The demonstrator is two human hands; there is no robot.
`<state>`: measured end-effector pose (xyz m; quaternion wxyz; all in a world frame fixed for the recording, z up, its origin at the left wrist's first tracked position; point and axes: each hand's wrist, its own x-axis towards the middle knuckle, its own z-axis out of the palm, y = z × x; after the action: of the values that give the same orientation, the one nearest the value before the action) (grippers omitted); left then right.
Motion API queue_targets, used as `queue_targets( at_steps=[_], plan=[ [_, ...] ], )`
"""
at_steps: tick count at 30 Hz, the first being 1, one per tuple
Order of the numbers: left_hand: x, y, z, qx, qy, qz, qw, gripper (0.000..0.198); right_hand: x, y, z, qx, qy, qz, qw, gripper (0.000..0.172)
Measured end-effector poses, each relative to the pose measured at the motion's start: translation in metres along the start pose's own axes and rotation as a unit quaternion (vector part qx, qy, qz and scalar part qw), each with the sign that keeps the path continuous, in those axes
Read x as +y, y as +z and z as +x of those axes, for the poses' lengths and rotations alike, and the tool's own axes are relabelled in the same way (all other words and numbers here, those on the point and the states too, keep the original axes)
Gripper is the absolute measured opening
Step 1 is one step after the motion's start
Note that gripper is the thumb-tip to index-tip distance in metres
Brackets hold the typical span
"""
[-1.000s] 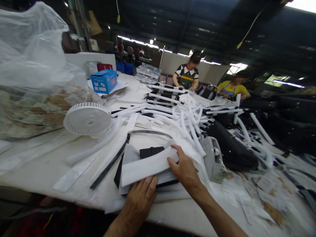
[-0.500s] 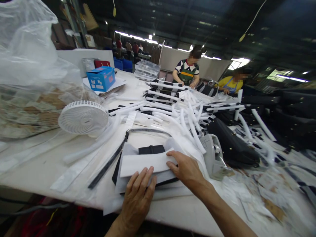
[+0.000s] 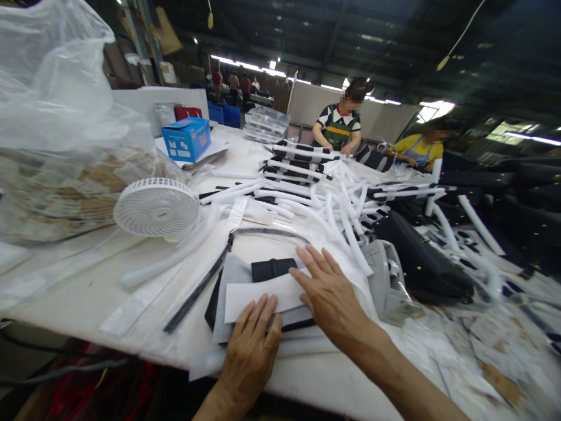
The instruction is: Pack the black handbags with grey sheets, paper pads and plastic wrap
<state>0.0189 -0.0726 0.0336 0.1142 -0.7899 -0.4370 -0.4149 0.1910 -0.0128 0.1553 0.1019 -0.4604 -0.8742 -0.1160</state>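
Note:
A white foam strip [image 3: 249, 296] lies across a grey sheet [image 3: 235, 268] on a black bag [image 3: 212, 309]. Behind the strip, a black tab [image 3: 272, 269] shows on top. My left hand [image 3: 253, 345] rests flat on the strip's near edge, fingers extended. Over the strip's right end lies my right hand [image 3: 329, 286], its fingers spread and its fingertips beside the tab. A black strap [image 3: 197, 289] curves from the bag around its left and far sides.
A white fan [image 3: 156, 207] stands left, before a large clear plastic bag [image 3: 56, 134]. A grey tape dispenser [image 3: 385, 280] is to the right. White foam tubes [image 3: 346, 225] lie beyond. Two people work across the table [image 3: 131, 304]; a blue box [image 3: 186, 140] sits back left.
My right hand has opened from its hold on the strip's right end and now spreads flat over it, closer to the black tab. The camera view has shifted slightly.

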Motion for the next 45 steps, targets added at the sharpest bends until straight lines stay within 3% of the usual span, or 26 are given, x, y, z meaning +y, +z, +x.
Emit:
queue_targets(
  at_steps=[3, 9, 12, 16, 20, 23, 26, 31, 37, 45],
  plan=[
    [-0.001, 0.002, 0.0, 0.007, -0.002, 0.004, 1.0, 0.025, -0.012, 0.02, -0.01, 0.0, -0.091, 0.109, 0.99, 0.034],
    [0.001, -0.001, 0.006, -0.007, -0.006, 0.046, 0.999, 0.034, -0.021, 0.056, -0.034, 0.05, -0.074, 0.182, 0.979, 0.032],
    [0.001, -0.003, 0.009, -0.027, -0.006, 0.072, 0.997, 0.037, -0.017, 0.055, -0.03, 0.066, -0.087, 0.198, 0.974, 0.027],
    [0.0, -0.005, 0.01, -0.06, 0.007, 0.082, 0.995, 0.037, -0.011, 0.03, -0.029, 0.06, -0.109, 0.244, 0.962, 0.02],
    [-0.001, -0.005, 0.008, -0.084, 0.0, 0.077, 0.994, 0.038, -0.017, 0.007, -0.064, 0.017, -0.088, 0.25, 0.964, 0.01],
    [-0.001, -0.006, 0.009, -0.088, -0.011, 0.072, 0.993, 0.039, -0.023, 0.016, -0.097, -0.038, -0.048, 0.195, 0.979, 0.012],
    [-0.001, -0.008, 0.012, -0.101, -0.007, 0.08, 0.992, 0.039, -0.024, 0.041, -0.113, -0.015, -0.019, 0.143, 0.989, 0.025],
    [-0.003, -0.014, 0.022, -0.13, 0.012, 0.088, 0.987, 0.041, -0.022, 0.066, -0.111, 0.002, -0.045, 0.129, 0.991, 0.025],
    [-0.005, -0.021, 0.032, -0.174, 0.018, 0.088, 0.981, 0.046, -0.024, 0.056, -0.102, 0.106, -0.106, 0.131, 0.98, 0.025],
    [-0.004, -0.025, 0.039, -0.231, 0.041, 0.113, 0.966, 0.057, -0.011, 0.056, -0.081, 0.173, -0.136, 0.053, 0.974, 0.026]
  ],
)
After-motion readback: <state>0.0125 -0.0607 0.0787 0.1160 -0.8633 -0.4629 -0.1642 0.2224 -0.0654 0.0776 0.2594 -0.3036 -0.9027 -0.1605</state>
